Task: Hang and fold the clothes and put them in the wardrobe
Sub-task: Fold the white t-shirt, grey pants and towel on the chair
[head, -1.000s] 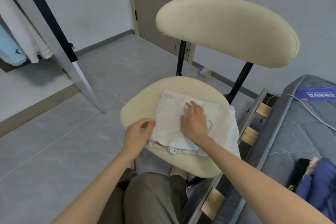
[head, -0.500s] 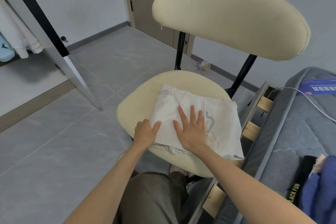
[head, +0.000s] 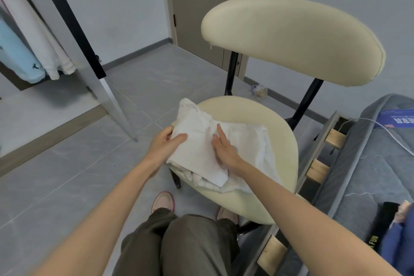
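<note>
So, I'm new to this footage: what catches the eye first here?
A white garment lies half-folded on the cream chair seat in the middle. The left hand grips its left edge while the right hand presses flat on it. Hanging clothes show at far left.

The garment [head: 202,148] lay flat across the seat [head: 264,116] half a second ago. Now its left half is lifted and turned in toward the middle, and the printed corner stands raised over the seat's far left rim. The left hand [head: 165,144], which rested at the garment's edge before, now pinches that half with the thumb on top. The right hand [head: 224,152] no longer lies flat with spread fingers; its straight fingers are drawn together and press at the crease.
</note>
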Motion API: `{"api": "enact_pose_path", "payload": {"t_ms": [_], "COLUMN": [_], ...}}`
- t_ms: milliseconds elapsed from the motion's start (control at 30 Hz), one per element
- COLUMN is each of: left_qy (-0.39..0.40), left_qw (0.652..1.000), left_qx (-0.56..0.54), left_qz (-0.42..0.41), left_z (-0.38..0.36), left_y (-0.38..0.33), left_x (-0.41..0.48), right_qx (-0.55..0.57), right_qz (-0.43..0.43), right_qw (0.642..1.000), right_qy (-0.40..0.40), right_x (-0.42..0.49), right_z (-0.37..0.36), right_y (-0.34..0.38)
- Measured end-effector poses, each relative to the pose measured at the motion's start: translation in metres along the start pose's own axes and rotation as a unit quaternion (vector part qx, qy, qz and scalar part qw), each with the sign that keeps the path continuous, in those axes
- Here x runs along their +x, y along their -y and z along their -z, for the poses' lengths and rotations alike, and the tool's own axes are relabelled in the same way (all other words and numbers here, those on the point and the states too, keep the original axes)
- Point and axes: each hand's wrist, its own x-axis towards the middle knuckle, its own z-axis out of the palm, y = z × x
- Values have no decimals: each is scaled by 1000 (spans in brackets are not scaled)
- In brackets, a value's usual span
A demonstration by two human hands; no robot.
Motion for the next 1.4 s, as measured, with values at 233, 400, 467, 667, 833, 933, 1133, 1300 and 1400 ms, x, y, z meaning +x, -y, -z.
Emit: {"api": "enact_pose_path", "payload": {"t_ms": [233, 400, 467, 667, 833, 933, 1133, 1300, 1400], "left_qy": [43, 95, 137, 104, 127, 165, 213, 136, 116], "left_qw": [998, 987, 980, 985, 940, 900, 851, 881, 884], "left_qx": [33, 98, 106, 62, 288, 381, 469, 432, 435], "left_qz": [-44, -90, -102, -121, -129, -134, -103, -133, -125], "left_z": [-16, -78, -106, -130, -117, -119, -138, -146, -150], "left_y": [-40, -57, -57, -21, 13, 21, 39, 35, 36], "left_x": [-16, -23, -30, -38, -33, -33, -36, -31, -23], "right_qx": [256, 285, 295, 201, 51, -42, -228, -384, -428], "right_qz": [-67, -58, -63, -190, -157, -51, -55, 90, 125], "right_qw": [962, 954, 951, 959, 975, 971, 936, 888, 879], "right_qy": [-63, -75, -69, -66, -151, -232, -264, -235, -167], "right_x": [-24, -56, -65, -80, -67, -62, -71, -52, -32], "right_z": [50, 98, 114, 123, 100, 87, 88, 98, 95], "right_y": [15, 0, -5, -38, -47, -41, -60, -56, -44]}}
